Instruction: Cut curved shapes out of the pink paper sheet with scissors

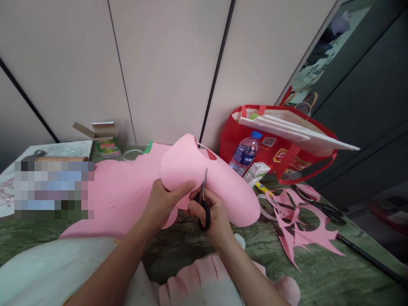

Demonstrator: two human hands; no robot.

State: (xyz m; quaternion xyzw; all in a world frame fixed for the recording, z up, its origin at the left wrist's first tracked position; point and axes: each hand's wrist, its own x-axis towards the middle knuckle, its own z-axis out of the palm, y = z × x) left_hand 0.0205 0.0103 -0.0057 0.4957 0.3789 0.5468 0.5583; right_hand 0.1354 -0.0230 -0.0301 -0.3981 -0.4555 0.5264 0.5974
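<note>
Between my hands is a curled sheet of pink paper [236, 191], lifted off the table, with a curved opening cut near its top. My left hand [164, 202] is closed on the paper's lower left edge, thumb on top. Black-handled scissors [205, 212] are in my right hand [212, 212], fingers through the loops. Their blades point up and lie against the pink sheet; whether they are parted is hard to make out. More pink paper [117, 191] with scalloped edges lies to the left of my hands.
Behind on the right stands a red bag [229, 131] holding white boards [287, 127]. Near it are a water bottle [245, 151], a small carton [256, 172] and pink paper scraps [312, 225]. A green box [108, 146] sits at the back left by the wall [168, 63].
</note>
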